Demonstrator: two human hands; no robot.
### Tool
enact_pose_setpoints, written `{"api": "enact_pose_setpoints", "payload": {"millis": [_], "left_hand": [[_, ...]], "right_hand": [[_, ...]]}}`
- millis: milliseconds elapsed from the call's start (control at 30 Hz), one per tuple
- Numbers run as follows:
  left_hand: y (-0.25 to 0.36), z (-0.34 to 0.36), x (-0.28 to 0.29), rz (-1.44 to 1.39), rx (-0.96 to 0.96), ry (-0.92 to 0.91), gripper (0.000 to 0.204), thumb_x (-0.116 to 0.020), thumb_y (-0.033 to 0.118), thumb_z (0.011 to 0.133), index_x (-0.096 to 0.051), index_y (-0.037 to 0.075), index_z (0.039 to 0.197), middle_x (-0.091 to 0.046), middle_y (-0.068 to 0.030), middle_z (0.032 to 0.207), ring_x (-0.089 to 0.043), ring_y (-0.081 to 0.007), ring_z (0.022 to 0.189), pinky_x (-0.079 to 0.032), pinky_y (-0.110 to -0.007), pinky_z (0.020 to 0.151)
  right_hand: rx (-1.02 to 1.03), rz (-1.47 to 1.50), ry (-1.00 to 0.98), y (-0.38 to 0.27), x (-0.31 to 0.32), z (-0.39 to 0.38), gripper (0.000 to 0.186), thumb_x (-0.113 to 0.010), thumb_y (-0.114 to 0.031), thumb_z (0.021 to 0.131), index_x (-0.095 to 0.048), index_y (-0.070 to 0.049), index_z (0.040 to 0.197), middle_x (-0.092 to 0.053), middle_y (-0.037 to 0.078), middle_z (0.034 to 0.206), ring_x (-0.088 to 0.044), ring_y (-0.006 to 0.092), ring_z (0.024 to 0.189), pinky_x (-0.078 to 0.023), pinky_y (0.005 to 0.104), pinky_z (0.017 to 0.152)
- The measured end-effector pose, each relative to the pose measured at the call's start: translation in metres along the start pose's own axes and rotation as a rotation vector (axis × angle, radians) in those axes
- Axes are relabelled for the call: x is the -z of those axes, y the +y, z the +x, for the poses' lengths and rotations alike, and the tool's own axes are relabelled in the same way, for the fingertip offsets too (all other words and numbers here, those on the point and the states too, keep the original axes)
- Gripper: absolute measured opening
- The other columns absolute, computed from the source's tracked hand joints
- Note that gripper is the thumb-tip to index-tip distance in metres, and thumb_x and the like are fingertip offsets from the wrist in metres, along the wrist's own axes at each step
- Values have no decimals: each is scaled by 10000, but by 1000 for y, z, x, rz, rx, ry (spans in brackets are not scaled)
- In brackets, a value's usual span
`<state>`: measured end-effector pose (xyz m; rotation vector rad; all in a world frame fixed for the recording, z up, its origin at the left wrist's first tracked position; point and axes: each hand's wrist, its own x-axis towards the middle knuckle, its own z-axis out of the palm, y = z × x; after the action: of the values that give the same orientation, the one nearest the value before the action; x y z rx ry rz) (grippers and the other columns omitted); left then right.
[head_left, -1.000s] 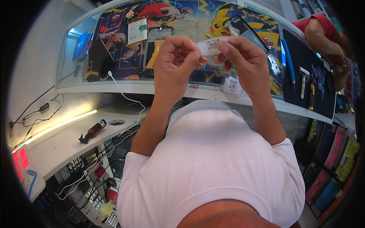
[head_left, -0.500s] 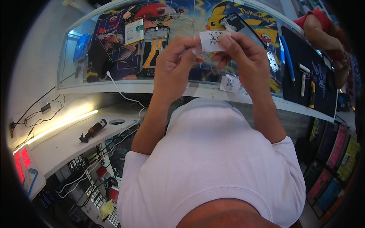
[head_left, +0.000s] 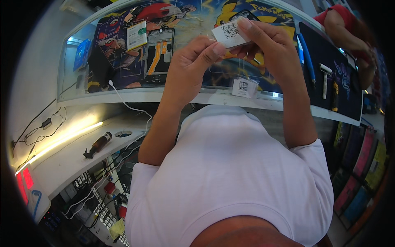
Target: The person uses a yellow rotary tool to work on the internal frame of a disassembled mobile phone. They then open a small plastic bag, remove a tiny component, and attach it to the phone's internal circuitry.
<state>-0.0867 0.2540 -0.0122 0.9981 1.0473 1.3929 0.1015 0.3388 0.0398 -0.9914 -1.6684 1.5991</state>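
Note:
Above the glass-topped counter, my right hand [head_left: 276, 47] pinches a white label with a square code [head_left: 226, 33], thumb on top; the label seems to be on a small clear plastic packet. My left hand [head_left: 190, 64] is closed at the packet's left corner, thumb and fingertips together. What is inside the packet cannot be made out. Below my hands a second clear packet with a coded label [head_left: 242, 87] lies near the counter's front edge. Left of my hands lies an opened phone frame [head_left: 160, 51] with orange flex cables, and beside it a white-and-yellow phone battery [head_left: 137, 36].
A printed cartoon mat [head_left: 123, 66] covers the counter. To the right, a black mat [head_left: 341, 99] carries a blue pen-like tool [head_left: 307, 57], a white-handled roller [head_left: 325, 80] and a yellow cutter [head_left: 335, 96]. Another person's arm [head_left: 343, 35] rests at the far right. A white cable [head_left: 129, 100] hangs over the front edge.
The labelled packet has tilted, its right side now higher. My right hand has shifted right and slightly up. The counter's contents sit a little further left in view.

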Motion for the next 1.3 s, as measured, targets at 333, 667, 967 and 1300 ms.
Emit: {"api": "enact_pose_setpoints", "payload": {"millis": [333, 667, 967, 1300], "left_hand": [[3, 1, 5, -517, 203, -144, 299, -572, 261, 1077, -669, 9, 1204, -684, -64, 999, -687, -191, 1047, -575, -360, 914], [-1, 1, -16, -137, 32, -14, 299, -722, 186, 997, -689, 15, 1240, -749, -80, 1139, -700, -137, 1026, -557, -308, 914], [4, -3, -11, 249, -249, 25, 234, -826, 153, 888, -759, 85, 1101, -751, -34, 1039, -672, -142, 936, -526, -284, 821], [10, 6, 13, 846, -936, 87, 302, -875, 47, 748, -783, 156, 1014, -712, 3, 933, -644, -194, 841, -497, -331, 727]], "right_hand": [[37, 388, -113, -9, -2, 4, 395, -633, -186, 1055, -574, -7, 1403, -659, -1, 876, -516, 34, 676, -398, 187, 574], [-55, 349, -46, 1, -1, 2, 449, -542, -180, 1105, -469, -9, 1514, -601, -26, 891, -471, 16, 644, -387, 166, 548], [27, 218, 19, 0, 13, -4, 421, -656, -299, 1044, -662, -35, 1372, -675, 41, 814, -494, 8, 578, -384, 154, 494], [-19, 394, -99, 14, 25, -5, 374, -611, -205, 1061, -644, -7, 1377, -629, 0, 853, -415, -34, 594, -327, 143, 479]]}}
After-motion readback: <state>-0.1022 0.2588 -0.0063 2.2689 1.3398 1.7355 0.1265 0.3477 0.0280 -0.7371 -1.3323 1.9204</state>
